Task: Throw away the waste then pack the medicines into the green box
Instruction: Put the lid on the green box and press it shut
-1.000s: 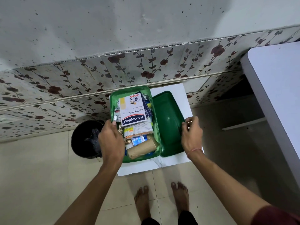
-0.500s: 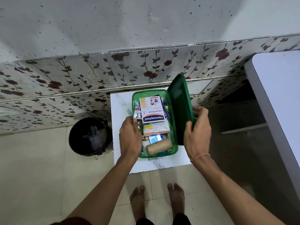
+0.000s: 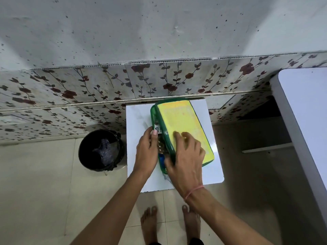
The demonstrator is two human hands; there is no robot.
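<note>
The green box (image 3: 153, 114) stands on a small white table (image 3: 136, 121). Its lid (image 3: 184, 124), with a yellow label on top, lies tilted over the box and leaves a gap on the left side. My right hand (image 3: 185, 156) rests flat on the lid's near end, thumb around its edge. My left hand (image 3: 147, 149) is at the box's left side, fingers against the medicine packs (image 3: 160, 144) that show through the gap. Most of the contents are hidden under the lid.
A black waste bin (image 3: 100, 150) with a crumpled bag inside stands on the floor left of the table. A larger white table (image 3: 307, 110) is at the right. The patterned wall runs behind. My bare feet (image 3: 169, 225) stand in front.
My right hand has swung the lid from upright down over the box. My left hand stayed at the box's left side, and the view shifted so the table sits more to the right.
</note>
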